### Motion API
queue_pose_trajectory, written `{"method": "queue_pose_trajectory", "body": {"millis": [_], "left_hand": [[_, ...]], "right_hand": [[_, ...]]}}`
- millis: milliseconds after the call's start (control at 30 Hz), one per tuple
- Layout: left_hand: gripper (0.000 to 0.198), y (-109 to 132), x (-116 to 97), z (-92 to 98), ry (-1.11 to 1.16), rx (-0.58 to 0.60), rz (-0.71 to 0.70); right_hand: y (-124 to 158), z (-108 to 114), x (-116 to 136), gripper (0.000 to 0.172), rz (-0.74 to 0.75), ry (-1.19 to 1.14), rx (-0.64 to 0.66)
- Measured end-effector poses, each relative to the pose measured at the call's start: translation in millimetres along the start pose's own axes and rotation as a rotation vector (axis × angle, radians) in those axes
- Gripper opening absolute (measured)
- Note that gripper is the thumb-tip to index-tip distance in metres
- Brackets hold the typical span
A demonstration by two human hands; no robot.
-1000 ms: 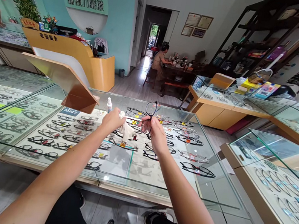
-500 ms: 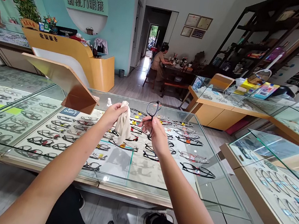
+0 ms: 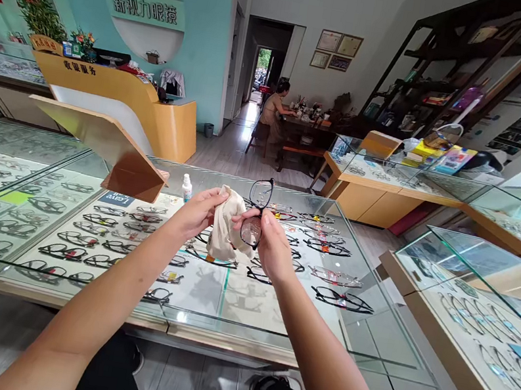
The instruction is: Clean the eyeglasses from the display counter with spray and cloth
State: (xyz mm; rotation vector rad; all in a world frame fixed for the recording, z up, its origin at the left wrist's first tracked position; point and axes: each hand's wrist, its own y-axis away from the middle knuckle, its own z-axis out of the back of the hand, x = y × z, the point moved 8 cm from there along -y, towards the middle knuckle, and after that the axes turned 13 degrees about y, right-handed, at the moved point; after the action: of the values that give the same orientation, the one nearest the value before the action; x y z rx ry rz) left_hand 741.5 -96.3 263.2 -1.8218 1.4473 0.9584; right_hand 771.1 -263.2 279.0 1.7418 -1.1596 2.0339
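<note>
My left hand (image 3: 197, 212) pinches the top of a cream cleaning cloth (image 3: 227, 233), which hangs down between both hands. My right hand (image 3: 271, 243) grips a pair of black-framed glasses (image 3: 256, 211), held upright with one lens above the other, and its fingertips also touch the cloth's edge. Both hands hover over the glass counter (image 3: 272, 303), which has several glasses displayed beneath it. A small white spray bottle (image 3: 186, 187) stands on the glass just left of my left hand.
A tilted wooden mirror stand (image 3: 112, 153) sits on the counter to the left. More glass display cases (image 3: 488, 293) run along the right. A person (image 3: 274, 107) sits at a dark table far back. An orange reception desk (image 3: 122, 95) stands at back left.
My left hand lifted the cloth off the counter and brought it right, up against the glasses. My right hand now touches the cloth too. The glasses stayed almost in place.
</note>
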Motion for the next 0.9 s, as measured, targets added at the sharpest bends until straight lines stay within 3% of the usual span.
{"method": "queue_pose_trajectory", "body": {"millis": [200,300,467,700,900], "left_hand": [[0.034,-9,7,6.8,0.154,0.01,0.039],[0.044,-8,16,2.4,0.176,0.027,0.139],[0.055,1,18,-2.2,0.001,-0.028,0.115],[0.013,-3,23,14.8,0.036,-0.265,0.077],[0.019,-10,25,17.9,0.139,-0.251,0.085]], "right_hand": [[-2,3,2,0.042,0.005,-0.027,-0.031],[-2,5,3,0.045,0.002,-0.006,-0.047],[-2,6,4,0.044,0.019,-0.015,-0.043],[-1,15,12,0.04,0.089,0.001,-0.104],[-2,24,17,0.04,0.099,0.01,-0.156]]}}
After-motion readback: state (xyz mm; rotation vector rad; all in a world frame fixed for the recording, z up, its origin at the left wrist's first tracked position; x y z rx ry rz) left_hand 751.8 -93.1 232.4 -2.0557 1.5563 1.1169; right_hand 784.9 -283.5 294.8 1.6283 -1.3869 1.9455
